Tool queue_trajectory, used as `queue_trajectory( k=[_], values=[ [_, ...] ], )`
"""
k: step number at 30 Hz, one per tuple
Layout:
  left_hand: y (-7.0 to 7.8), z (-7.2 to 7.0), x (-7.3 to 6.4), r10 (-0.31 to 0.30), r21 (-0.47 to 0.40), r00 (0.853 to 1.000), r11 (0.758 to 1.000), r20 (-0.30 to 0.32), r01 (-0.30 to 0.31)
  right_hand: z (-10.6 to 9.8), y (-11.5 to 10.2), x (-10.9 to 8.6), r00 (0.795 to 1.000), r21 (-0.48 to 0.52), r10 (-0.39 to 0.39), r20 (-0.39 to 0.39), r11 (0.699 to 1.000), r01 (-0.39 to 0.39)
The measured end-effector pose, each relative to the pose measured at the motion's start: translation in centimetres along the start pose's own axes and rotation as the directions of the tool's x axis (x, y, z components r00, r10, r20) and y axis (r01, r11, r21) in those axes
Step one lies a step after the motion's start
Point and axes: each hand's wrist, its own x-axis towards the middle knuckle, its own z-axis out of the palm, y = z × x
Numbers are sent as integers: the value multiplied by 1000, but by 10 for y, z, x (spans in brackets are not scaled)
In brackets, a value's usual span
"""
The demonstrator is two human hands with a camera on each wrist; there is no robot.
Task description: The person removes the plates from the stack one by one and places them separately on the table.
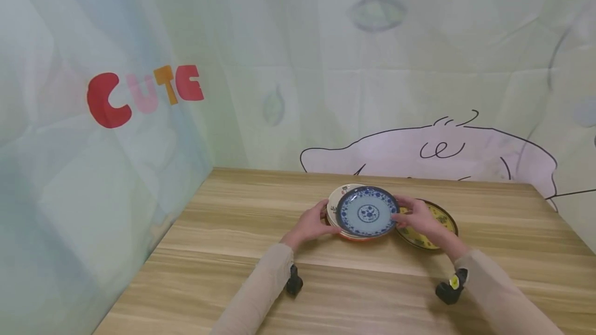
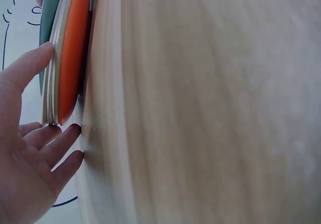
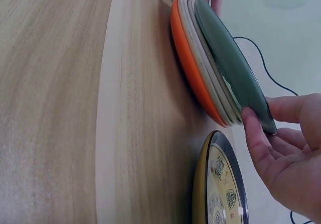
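Note:
My right hand [image 1: 419,217] pinches the right rim of a blue-and-white patterned plate [image 1: 368,212], thumb on one face and fingers on the other. Its dark green underside shows in the right wrist view, the plate tilted with its right edge raised off a stack of plates. In that stack, several white plates [image 3: 208,68] rest on an orange plate [image 3: 189,66]. My left hand [image 2: 30,118] rests against the left side of the stack, thumb and extended fingertips right at the plate edges. A yellow plate [image 1: 440,221] with a dark rim lies beside the stack, under my right hand.
Everything lies on a wood-grain table [image 1: 223,221], its far edge against a printed cloth backdrop [image 1: 261,66]. A second cloth wall with the letters CUTE [image 1: 109,100] stands along the left edge. A black wrist camera [image 1: 294,280] hangs under the left sleeve.

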Motion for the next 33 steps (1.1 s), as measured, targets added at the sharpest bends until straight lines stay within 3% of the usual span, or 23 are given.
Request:
queue_trajectory(
  k=[11,18,33],
  values=[
    [1,0,1,-3,11,1000,1000,-2,3,-6,-4,-5,999,26,35,-3,999,-35],
    [1,0,0,3,2,1000,1000,-4,-3,-10,-4,-9,1000,34,-8,24,999,7],
    [-1,1,2,-2,9,1000,1000,-7,2,-31,4,-23,999,65,0,33,998,-2]
  ],
)
